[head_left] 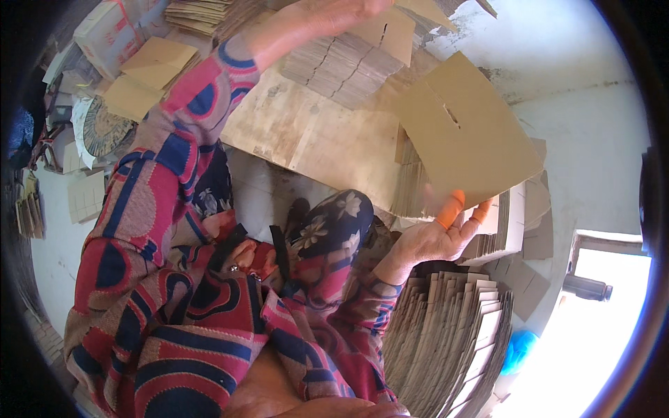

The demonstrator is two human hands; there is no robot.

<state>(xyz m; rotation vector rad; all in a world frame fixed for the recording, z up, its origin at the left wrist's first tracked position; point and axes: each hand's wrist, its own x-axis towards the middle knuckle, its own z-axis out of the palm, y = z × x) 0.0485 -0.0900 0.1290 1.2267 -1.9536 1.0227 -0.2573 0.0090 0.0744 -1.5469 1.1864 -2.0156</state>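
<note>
A flat tan cardboard sheet (467, 132) with a short slot is tilted up at the right of the board. My right hand (435, 240), with orange finger covers on two fingers, grips its lower edge. My left hand (341, 15) reaches across to the far side, over a stack of slotted cardboard sheets (341, 70). Its fingers run up to the picture's top edge, so I cannot make out whether they hold anything. Below the raised sheet stands another pile of cardboard pieces (411, 184), partly covered by it.
A wooden board (293, 132) lies in front of me. Many slotted cardboard pieces (446, 334) stand in rows at my lower right. More cardboard (150, 70) and a white box (108, 35) sit at the far left. A white wall (592, 132) bounds the right side.
</note>
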